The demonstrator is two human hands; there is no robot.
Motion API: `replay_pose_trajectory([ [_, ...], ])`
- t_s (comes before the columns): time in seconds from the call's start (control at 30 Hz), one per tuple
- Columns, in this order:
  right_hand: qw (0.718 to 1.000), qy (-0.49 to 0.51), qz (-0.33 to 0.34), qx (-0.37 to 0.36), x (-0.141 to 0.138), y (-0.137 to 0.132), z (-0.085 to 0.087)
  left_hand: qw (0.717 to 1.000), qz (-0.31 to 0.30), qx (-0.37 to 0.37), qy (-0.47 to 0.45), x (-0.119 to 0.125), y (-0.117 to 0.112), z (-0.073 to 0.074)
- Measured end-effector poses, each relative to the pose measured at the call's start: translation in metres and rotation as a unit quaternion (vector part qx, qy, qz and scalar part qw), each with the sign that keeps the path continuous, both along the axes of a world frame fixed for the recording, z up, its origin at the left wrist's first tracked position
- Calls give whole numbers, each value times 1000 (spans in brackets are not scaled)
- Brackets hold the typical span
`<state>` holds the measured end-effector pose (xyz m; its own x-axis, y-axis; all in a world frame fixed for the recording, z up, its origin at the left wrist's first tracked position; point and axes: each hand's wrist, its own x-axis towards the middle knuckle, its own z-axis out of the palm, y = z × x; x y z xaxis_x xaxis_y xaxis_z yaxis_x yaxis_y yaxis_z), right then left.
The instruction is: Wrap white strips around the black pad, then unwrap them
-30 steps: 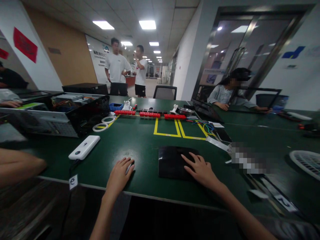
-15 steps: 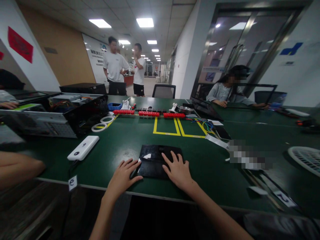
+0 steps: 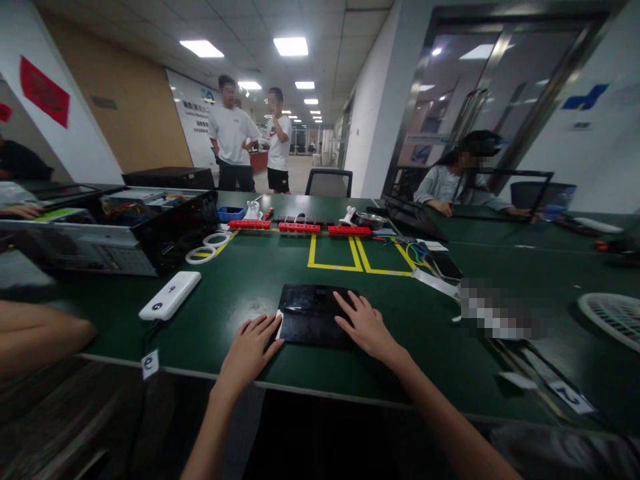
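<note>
A flat, glossy black panel (image 3: 313,327) lies on the green table (image 3: 240,280) in front of me. What kind of part it is, I cannot make out. At its left edge rests my left hand (image 3: 251,348), fingers stretched out and flat, the fingertips by a small white strip (image 3: 279,325) along that edge. My right hand (image 3: 369,328) lies across the panel's right side with its fingers extended, covering that edge. Neither hand is wrapped around the panel.
An opened computer case (image 3: 165,230) stands at the left, near white rings (image 3: 201,255) and a white power bank (image 3: 171,295) with a cable. Red strips (image 3: 299,228) line the back, beyond yellow tape outlines (image 3: 335,269). Another person's arm (image 3: 45,337) rests at the left edge.
The panel has shifted slightly away from me. My right hand has slid a little to the right, its fingers closer together. My left hand stays at the left edge.
</note>
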<state>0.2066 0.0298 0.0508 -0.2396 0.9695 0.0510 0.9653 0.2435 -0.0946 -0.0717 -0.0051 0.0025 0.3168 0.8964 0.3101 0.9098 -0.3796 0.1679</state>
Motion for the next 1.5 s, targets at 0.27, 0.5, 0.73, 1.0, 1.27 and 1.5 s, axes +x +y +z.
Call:
replay_pose_trajectory([
  [0.27, 926, -81, -299, 216, 152, -19, 11, 1000, 1, -7, -10, -1, 0, 0],
  [0.5, 942, -146, -225, 202, 230, -34, -17, 999, -8, 6, -33, -1, -2, 1],
  [0.73, 953, -134, -174, 208, 226, -29, 0, 998, -7, -4, -57, -1, -3, 4],
  [1.0, 961, 61, -106, 246, 184, -36, 41, 971, 17, -5, -238, -13, -3, 4],
  [1.27, 980, 115, 96, 131, 104, -36, 52, 867, -27, -110, -485, 21, -26, 34],
  [1.5, 951, -84, 265, 135, 27, -24, 12, 955, 63, -53, -284, 42, -29, 33],
])
